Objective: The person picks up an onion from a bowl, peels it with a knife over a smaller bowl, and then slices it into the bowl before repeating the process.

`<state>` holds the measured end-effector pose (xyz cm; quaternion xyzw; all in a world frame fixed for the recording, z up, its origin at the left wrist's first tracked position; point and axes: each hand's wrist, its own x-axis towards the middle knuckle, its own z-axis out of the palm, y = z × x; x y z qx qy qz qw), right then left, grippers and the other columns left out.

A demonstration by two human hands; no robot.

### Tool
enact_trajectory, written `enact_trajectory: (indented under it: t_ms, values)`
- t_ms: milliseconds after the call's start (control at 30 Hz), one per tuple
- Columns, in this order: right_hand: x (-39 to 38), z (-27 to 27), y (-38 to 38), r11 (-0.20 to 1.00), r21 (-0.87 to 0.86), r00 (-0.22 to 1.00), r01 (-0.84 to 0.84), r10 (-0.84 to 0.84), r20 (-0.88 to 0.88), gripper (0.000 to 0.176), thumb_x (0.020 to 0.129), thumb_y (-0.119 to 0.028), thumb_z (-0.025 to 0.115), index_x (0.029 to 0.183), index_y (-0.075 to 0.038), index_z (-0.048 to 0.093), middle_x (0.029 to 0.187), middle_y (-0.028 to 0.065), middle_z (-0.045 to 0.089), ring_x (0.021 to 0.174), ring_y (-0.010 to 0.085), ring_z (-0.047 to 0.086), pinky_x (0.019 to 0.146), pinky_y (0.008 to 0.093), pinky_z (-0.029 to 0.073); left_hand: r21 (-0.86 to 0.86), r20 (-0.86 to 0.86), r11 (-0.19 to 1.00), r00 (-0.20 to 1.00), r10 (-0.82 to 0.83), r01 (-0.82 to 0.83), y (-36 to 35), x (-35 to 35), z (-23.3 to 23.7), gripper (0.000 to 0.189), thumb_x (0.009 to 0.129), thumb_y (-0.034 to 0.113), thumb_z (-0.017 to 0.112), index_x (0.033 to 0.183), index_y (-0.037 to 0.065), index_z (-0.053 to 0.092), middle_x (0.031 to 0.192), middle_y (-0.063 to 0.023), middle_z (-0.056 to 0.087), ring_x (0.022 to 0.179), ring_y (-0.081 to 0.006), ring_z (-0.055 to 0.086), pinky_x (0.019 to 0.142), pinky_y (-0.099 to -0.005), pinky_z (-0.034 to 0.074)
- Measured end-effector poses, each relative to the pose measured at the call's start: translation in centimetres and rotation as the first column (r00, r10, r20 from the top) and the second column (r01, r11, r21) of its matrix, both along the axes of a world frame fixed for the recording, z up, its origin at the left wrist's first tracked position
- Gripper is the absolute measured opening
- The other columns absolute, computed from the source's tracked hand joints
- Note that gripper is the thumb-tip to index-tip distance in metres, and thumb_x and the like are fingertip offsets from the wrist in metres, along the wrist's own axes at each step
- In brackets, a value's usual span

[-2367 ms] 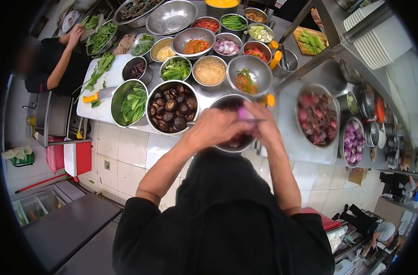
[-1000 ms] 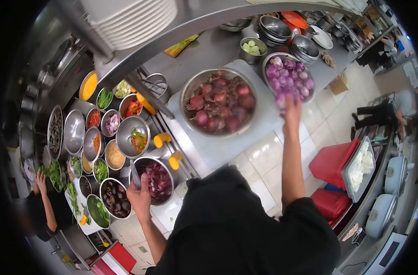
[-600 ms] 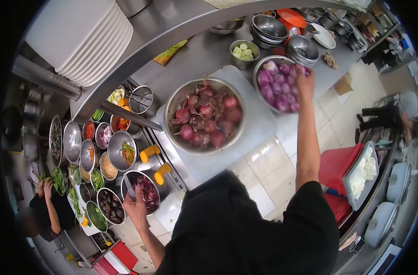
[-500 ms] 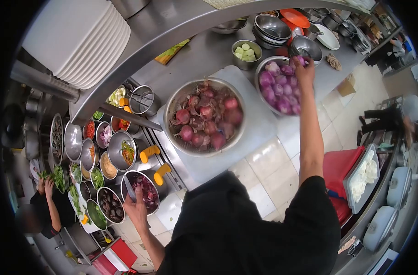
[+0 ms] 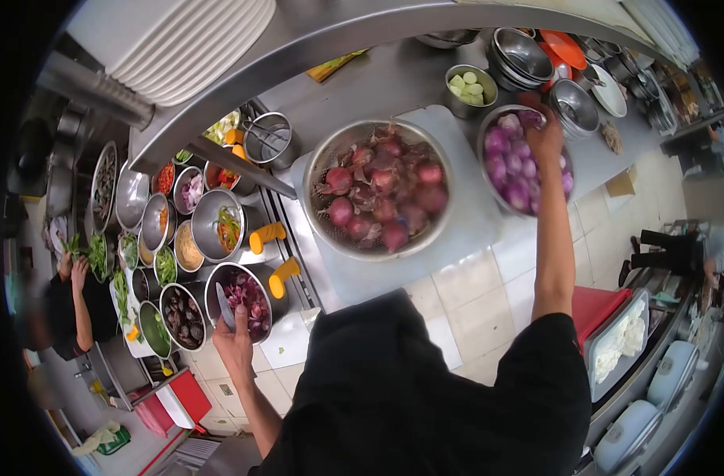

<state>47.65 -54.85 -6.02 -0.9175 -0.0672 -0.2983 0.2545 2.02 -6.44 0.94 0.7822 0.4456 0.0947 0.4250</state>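
Observation:
My left hand [image 5: 233, 343] is closed around a knife [image 5: 225, 305], its blade pointing up over a steel pot of red onion skins and trimmings [image 5: 255, 305]. My right hand [image 5: 544, 136] is above the far rim of a steel bowl [image 5: 484, 159]. Its fingers are closed on a peeled red onion [image 5: 530, 119]. More peeled purple onions [image 5: 521, 166] fill that bowl. Between my hands, a perforated steel colander [image 5: 314, 226] holds unpeeled red onions [image 5: 382, 186]. It rests on a pale cutting board [image 5: 469, 230].
Small pots of cut vegetables, including one with sliced peppers [image 5: 229, 230], crowd the left side. Behind are a pot of pale green pieces [image 5: 471, 89] and stacked steel bowls [image 5: 523, 59]. A metal shelf edge [image 5: 362, 36] arches overhead, bearing white plates [image 5: 191, 55]. Another person's hands [image 5: 78, 266] work at far left.
My view has shifted, so the counter items appear farther right. My right hand, with the onion, is slightly lower over the bowl. My left hand still holds the knife.

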Motion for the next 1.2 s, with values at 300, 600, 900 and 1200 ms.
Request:
enact_trajectory:
  t_ms: [300,600,900,1200]
  values:
    - [-17.0,5.1,13.6,0.912,0.148,0.807,-0.382,0.407,-0.428,0.034,0.074,-0.021,0.076,0.102,-0.006,0.064,0.094,0.0118,0.067,0.089,0.0321,0.062,0.077,0.0398,0.049,0.020,0.038,0.999,0.999,-0.030,0.029,-0.1,0.7,0.0,0.036,0.093,0.026,0.064,0.105,-0.009,0.065,0.087,-0.0099,0.069,0.078,-0.0119,0.059,0.074,-0.0270,0.047]
    - [-18.2,2.3,15.3,0.906,0.135,0.842,-0.402,0.423,-0.335,0.046,0.076,-0.020,0.077,0.115,-0.006,0.057,0.100,0.0118,0.065,0.090,0.0285,0.060,0.076,0.0401,0.050,0.018,0.063,0.999,0.997,-0.034,0.033,-0.1,0.7,1.2,0.035,0.093,0.027,0.065,0.099,-0.008,0.066,0.079,-0.0075,0.069,0.071,-0.0108,0.059,0.069,-0.0267,0.047]
    - [-23.5,6.5,19.8,0.014,0.971,0.483,0.237,0.866,-0.131,0.038,0.096,-0.028,0.046,0.128,-0.006,0.049,0.111,0.0095,0.059,0.083,0.0167,0.059,0.060,0.0268,0.043,-0.004,0.150,0.995,0.984,-0.094,0.096,3.0,-1.1,0.2,0.037,0.093,0.029,0.065,0.098,-0.008,0.066,0.080,-0.0086,0.068,0.072,-0.0105,0.057,0.068,-0.0273,0.048]
    - [-31.8,7.0,34.2,-0.114,0.901,0.196,0.420,0.980,0.032,0.035,0.099,-0.037,0.043,0.106,-0.005,0.056,0.086,0.0090,0.061,0.055,0.0156,0.050,0.041,0.0235,0.032,-0.217,0.349,0.895,0.887,-0.302,0.390,4.5,-1.0,1.6,0.033,0.083,0.030,0.076,0.089,-0.002,0.068,0.071,-0.0007,0.064,0.065,-0.0067,0.056,0.059,-0.0248,0.046]
